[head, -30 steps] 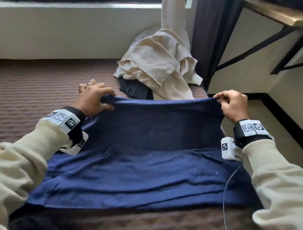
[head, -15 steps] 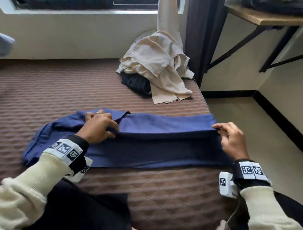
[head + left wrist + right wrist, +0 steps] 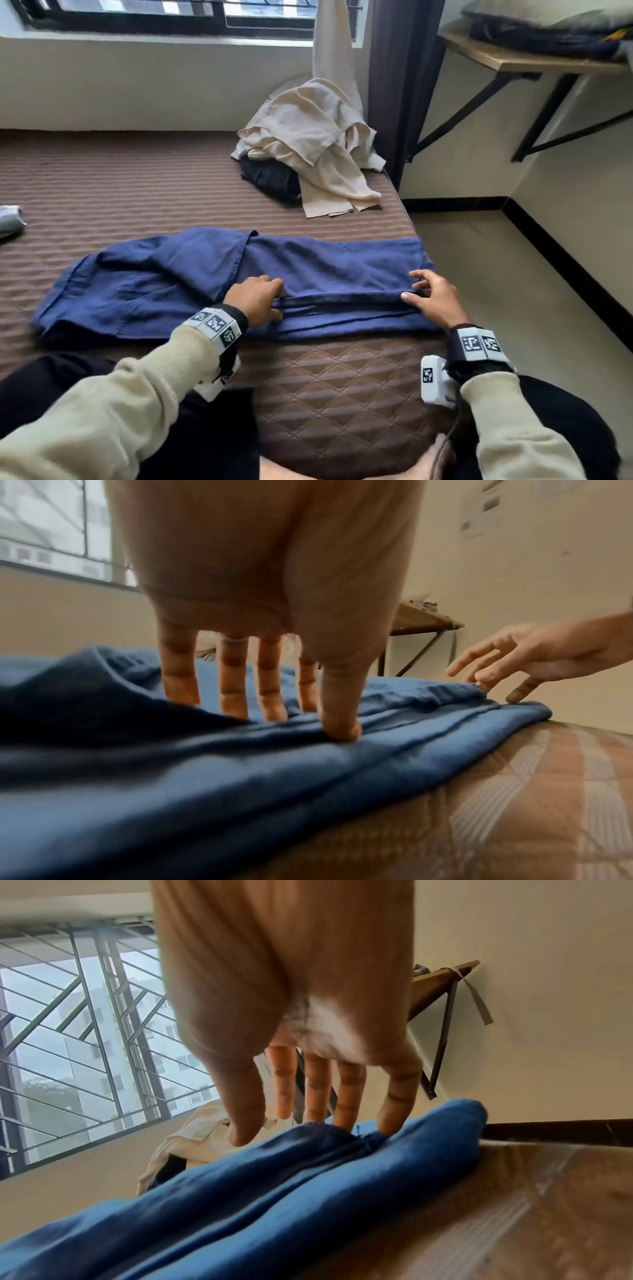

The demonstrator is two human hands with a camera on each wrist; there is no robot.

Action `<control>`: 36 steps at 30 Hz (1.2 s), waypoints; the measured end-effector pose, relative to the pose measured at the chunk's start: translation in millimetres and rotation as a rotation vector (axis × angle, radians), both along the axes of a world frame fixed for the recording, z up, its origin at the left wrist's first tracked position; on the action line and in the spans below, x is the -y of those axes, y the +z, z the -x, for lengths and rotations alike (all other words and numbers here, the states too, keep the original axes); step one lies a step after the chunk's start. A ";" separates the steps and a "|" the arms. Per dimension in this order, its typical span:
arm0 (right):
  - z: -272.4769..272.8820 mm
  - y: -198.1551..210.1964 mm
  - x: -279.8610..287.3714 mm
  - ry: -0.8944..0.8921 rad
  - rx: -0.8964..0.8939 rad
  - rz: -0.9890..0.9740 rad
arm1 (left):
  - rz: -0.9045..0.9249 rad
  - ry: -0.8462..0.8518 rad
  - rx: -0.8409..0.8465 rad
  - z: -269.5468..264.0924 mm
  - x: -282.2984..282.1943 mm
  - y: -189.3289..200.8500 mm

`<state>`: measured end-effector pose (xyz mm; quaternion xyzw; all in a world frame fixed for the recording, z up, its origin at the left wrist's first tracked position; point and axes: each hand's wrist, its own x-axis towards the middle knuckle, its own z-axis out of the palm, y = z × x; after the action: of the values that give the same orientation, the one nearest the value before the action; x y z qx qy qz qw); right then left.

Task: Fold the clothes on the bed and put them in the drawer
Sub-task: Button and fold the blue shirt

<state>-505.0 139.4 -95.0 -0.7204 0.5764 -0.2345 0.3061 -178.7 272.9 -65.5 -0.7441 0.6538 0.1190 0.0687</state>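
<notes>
A dark blue garment [image 3: 325,270] lies folded lengthwise across the near part of the bed [image 3: 102,178], its left part crumpled. My left hand [image 3: 260,298] rests on the folded edge near the middle; in the left wrist view its straight fingers [image 3: 236,696] and thumb press their tips into the blue cloth [image 3: 205,777]. My right hand [image 3: 428,294] is at the garment's right end, fingers spread. In the right wrist view its fingertips [image 3: 390,1118] touch the fold of the cloth [image 3: 274,1177]. Neither hand grips anything.
A heap of beige clothes [image 3: 315,144] over a dark garment [image 3: 270,178] sits at the bed's far right corner, below the window. A wall shelf [image 3: 531,61] hangs at the right above bare floor [image 3: 496,274]. A grey object [image 3: 10,219] lies at the left edge.
Both hands held the garment's upper edge in the air, brought it down onto the bed as a fold, and have let go; their fingers now lie straight on the folded edge.
</notes>
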 end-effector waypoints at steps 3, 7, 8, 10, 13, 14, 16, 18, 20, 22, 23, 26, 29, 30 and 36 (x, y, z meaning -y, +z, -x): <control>-7.2 2.6 -3.5 -0.053 -0.018 -0.007 | 0.036 0.073 -0.038 0.5 5.1 -8.8; -11.5 6.8 -6.8 -0.010 -0.123 0.027 | 0.066 0.172 -0.225 -8.7 6.6 -11.7; -11.8 7.4 -6.1 0.013 -0.114 0.080 | 0.081 0.183 -0.245 -11.2 6.0 -12.2; -11.8 10.9 -3.8 0.037 -0.037 0.224 | 0.104 0.189 -0.247 -15.3 4.2 -13.7; -14.3 24.2 -4.2 0.037 0.033 0.416 | 0.145 0.155 -0.174 -16.4 3.5 -12.6; -14.9 26.4 -3.5 0.046 0.041 0.462 | 0.182 0.143 -0.159 -15.8 3.5 -10.2; -15.1 27.8 -0.9 0.048 0.032 0.532 | 0.306 0.124 -0.191 -15.7 1.8 -3.1; -11.3 28.6 -2.0 0.028 0.021 0.580 | 0.445 0.079 -0.270 -17.3 -3.6 4.3; -5.4 26.5 -7.2 -0.008 -0.023 0.606 | 0.449 -0.021 -0.307 -20.7 -10.3 10.2; -1.5 18.9 -16.0 -0.025 -0.156 0.552 | 0.255 -0.110 -0.270 -19.2 -16.2 14.0; -0.1 15.5 -18.4 -0.016 -0.244 0.451 | 0.128 -0.142 -0.236 -16.0 -17.7 14.4; 0.0 12.0 -26.8 0.041 -0.561 -0.010 | -0.132 -0.174 -0.156 -7.3 -18.6 5.4; -7.7 28.8 -31.2 0.001 -0.605 -0.006 | -0.007 -0.133 -0.323 -1.9 -13.5 0.3; -12.5 33.6 -30.2 -0.023 -0.579 0.063 | 0.059 -0.117 -0.401 -0.4 -10.0 0.8; -73.2 26.2 -25.7 0.333 -0.251 0.234 | 0.304 0.127 -0.352 16.2 12.5 -6.9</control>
<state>-431.8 165.1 -68.8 -0.8597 0.4520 -0.1546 0.1808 -194.9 260.4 -72.4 -0.7533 0.6180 0.1512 -0.1667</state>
